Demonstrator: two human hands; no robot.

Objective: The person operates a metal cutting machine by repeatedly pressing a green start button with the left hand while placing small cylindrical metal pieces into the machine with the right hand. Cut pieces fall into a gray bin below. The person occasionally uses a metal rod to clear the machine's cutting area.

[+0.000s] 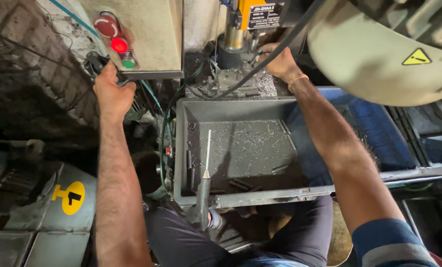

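My left hand [111,89] reaches up and grips a dark lever or handle [96,61] under a beige control box [149,34] with red and green buttons. My right hand [279,62] is far forward at the machine's fixture [231,79], fingers closed on a small part beneath the drill spindle [234,37]; the part itself is mostly hidden. Metal chips lie around the fixture. A grey plastic tray [181,148] rests between my arms, holding chips and a few dark cylindrical pieces [240,185].
A tool with a thin rod and grey handle [204,183] leans on the tray's front edge. A blue crate [379,133] sits to the right, under a large beige machine cover [379,54] with a yellow warning triangle. Cables hang left of the tray. A yellow round sticker [70,197] marks the lower left.
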